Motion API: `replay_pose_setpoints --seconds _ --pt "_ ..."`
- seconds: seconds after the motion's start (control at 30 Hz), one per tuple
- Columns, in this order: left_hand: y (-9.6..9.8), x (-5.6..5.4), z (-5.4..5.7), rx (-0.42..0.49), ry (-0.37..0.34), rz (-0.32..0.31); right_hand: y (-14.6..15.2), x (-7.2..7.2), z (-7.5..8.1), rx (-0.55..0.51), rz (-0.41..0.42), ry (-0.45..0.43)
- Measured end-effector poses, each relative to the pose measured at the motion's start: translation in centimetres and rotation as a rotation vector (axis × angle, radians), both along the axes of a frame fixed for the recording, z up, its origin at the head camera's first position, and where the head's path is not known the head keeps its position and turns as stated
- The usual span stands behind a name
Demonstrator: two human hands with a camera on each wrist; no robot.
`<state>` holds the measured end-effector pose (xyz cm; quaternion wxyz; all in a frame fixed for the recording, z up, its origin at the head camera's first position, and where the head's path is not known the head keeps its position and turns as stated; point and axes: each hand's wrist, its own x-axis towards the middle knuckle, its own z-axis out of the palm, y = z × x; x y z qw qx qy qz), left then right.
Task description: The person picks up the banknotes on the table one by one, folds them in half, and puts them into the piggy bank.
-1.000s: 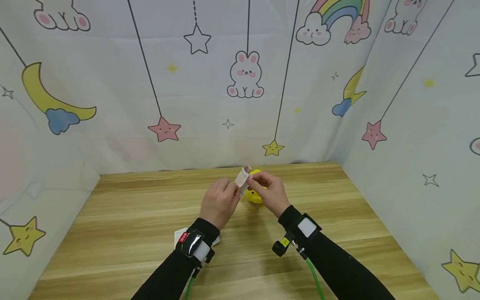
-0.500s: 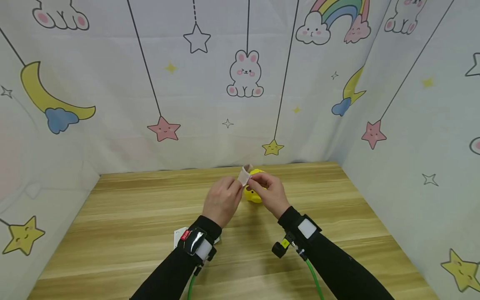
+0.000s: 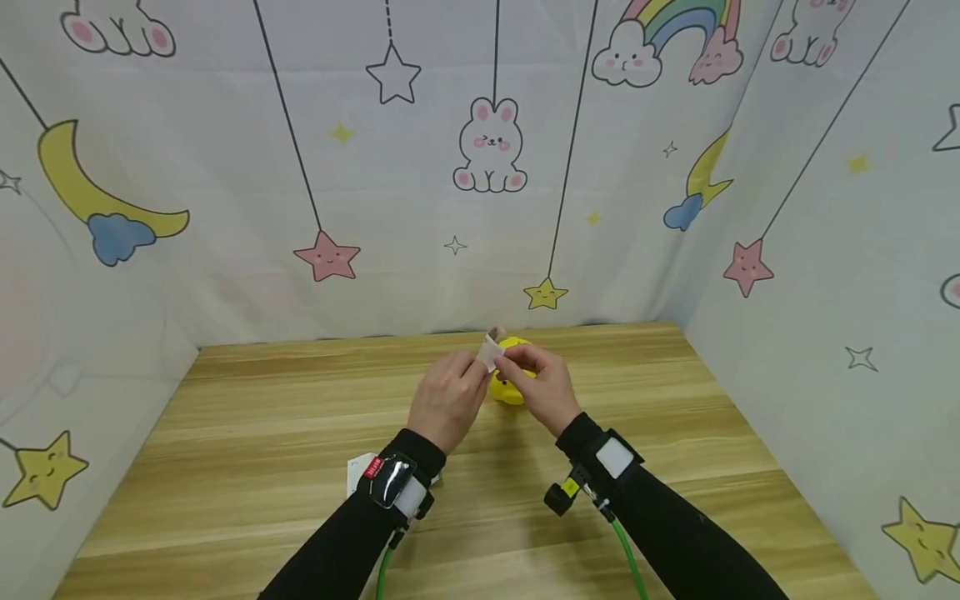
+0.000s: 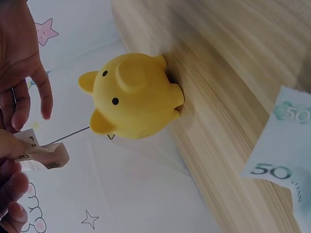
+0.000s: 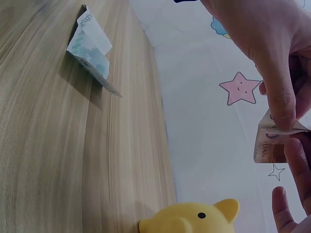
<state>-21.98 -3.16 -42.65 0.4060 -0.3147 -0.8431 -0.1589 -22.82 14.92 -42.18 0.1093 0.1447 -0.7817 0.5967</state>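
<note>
Between both hands, above the table, is a small folded brownish banknote point(image 3: 490, 355), part of the word YUAN showing on it in the right wrist view point(image 5: 269, 148). My left hand point(image 3: 447, 398) pinches its left side, thumb flat on the paper. The right hand point(image 3: 550, 390) pinches the other side between thumb and fingertips. Just behind the hands stands a yellow piggy bank point(image 4: 138, 97), upright and facing me, partly covered by the right hand in the head view. Its top slot is out of sight.
A folded greenish 50 yuan banknote point(image 4: 284, 150) stands propped on the wooden table point(image 3: 262, 417), mostly hidden by the left forearm in the head view. A patterned cloth wall point(image 3: 420, 275) rises behind the table. Green cables point(image 3: 630, 554) run from both wrists.
My left hand has shifted slightly right and closer to the right hand, turning the folded banknote a little with it. The right hand has hardly moved, and the piggy bank stays in place.
</note>
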Motion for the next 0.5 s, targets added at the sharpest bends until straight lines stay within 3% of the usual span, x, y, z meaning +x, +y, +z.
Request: replay_pose_setpoints --seconds 0.5 --pt "-1.3 0.1 -0.3 0.142 -0.188 -0.054 1.4 -0.6 0.1 -0.026 -0.049 -0.018"
